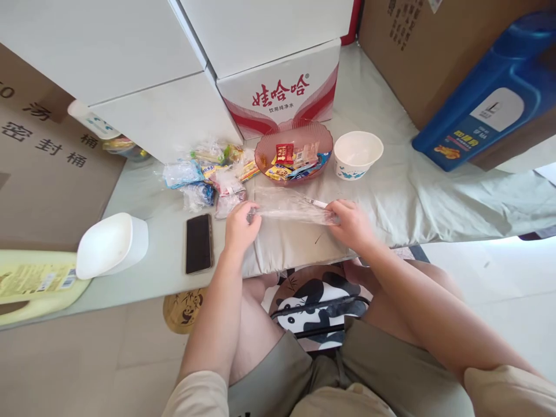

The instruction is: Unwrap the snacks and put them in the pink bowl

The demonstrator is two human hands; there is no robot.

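Observation:
A clear plastic bag (290, 207) lies stretched flat on the grey-green cloth (412, 197) in front of me. My left hand (240, 225) pinches its left end and my right hand (353, 222) grips its right end. Just behind the bag stands a pink glass bowl (293, 134) holding several wrapped snacks. A white paper bowl (358, 153) sits to the right of the pink one. A heap of loose snack packets (211, 176) lies to the left of the pink bowl.
A black phone (198, 243) lies face up left of my left hand. A white lidded container (112, 244) and a yellow jug (35, 284) are at the near left. White boxes (278, 87), brown cartons (417, 52) and a blue jug (486, 98) stand behind.

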